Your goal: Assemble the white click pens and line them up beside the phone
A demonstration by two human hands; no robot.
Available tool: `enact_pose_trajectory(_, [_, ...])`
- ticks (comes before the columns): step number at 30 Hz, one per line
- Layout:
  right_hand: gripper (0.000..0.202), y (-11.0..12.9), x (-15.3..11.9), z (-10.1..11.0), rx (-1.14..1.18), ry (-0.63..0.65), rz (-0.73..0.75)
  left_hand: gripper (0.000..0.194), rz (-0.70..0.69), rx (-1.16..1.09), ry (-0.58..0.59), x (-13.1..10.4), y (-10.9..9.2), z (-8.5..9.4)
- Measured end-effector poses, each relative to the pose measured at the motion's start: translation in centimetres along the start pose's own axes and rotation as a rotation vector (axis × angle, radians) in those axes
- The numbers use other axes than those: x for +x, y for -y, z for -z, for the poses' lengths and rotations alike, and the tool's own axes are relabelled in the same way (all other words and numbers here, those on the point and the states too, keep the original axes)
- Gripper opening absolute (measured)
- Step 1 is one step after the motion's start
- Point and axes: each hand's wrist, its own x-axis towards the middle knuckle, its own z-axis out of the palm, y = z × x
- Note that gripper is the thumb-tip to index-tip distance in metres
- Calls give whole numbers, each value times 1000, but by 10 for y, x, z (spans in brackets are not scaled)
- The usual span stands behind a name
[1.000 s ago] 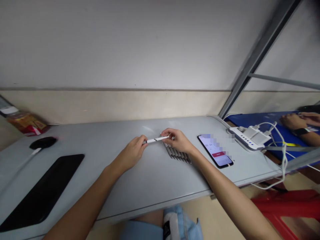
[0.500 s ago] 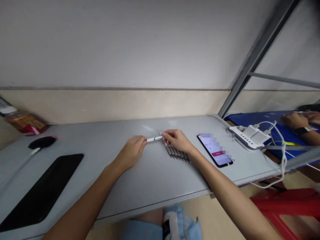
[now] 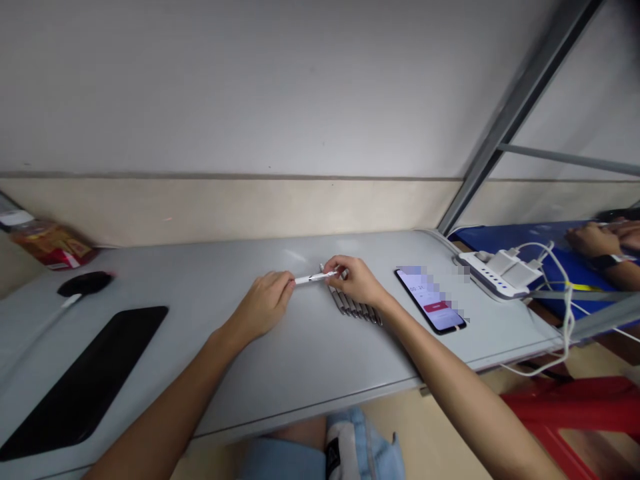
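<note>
Fingers of the left hand [image 3: 269, 301] and right hand [image 3: 356, 280] are closed on opposite ends of a white pen [image 3: 309, 278] at frame centre, over the bench [image 3: 300, 360]. Two-handed handling seems in hand, calling for steady, aligned grips beside the pen row [image 3: 356, 308], lower right of centre.

Illumination moderate, uneven — glare noted on the pale grey tabletop [image 3: 320, 360]; upper corners darkened. Wide-angle distortion toward edges; translucent, red-labelled bottle [image 3: 53, 243] blurred — phone screen partly pixelated.
</note>
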Motion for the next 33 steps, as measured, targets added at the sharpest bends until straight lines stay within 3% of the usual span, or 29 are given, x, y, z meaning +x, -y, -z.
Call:
enact_pose_trajectory(4, [23, 1, -1, -1, 18, -2, -16, 30, 2, 11, 5, 0, 0, 0])
enact_pose_trajectory(8, [16, 1, -1, -1, -28, 34, 9, 31, -12, 15, 8, 0, 0, 1])
enact_pose_trajectory(11, [11, 1, 0, 0, -90, -7, 66, 32, -14, 13, 14, 0, -1, 1])
enact_pose_trajectory(19, [22, -4, 1, 4, -252, -81, 159, 33, -56, 6, -12, -1, 6, -3])
enact_pose_trajectory(27, [20, -12, 0, 20, -427, -83, 136, 32, -28, 86, -64, -2, 13, -5])
enact_pose_trajectory(33, [19, -14, 0, 23, -413, -100, 143, 31, -14, 68, -53, -1, 10, -3])
